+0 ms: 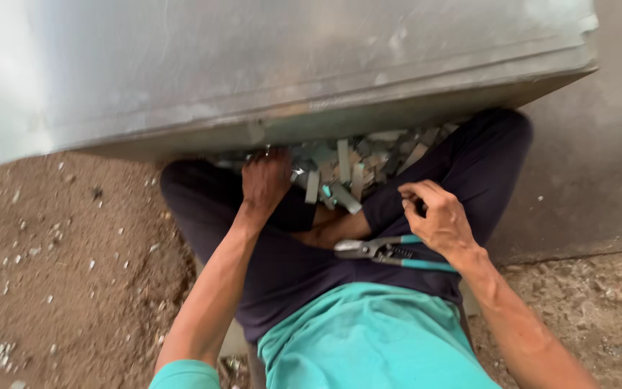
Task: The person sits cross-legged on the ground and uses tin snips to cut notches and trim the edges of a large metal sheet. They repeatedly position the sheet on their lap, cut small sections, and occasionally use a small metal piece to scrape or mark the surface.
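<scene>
Metal offcuts [347, 176] heaped between the crossed legs under the sheet-metal box [289, 65] edge; left hand [264, 180] reaches into them, fingers curled, grip unclear; right hand [437, 216] loosely curled, empty, just above teal-handled snips [390, 252] lying on the lap.

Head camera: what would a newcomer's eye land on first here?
A big grey sheet-metal box fills the top of the view, with a heap of cut metal strips under its lower edge. The left hand reaches into the strips; teal-handled snips lie on the lap beside the right hand.
</scene>
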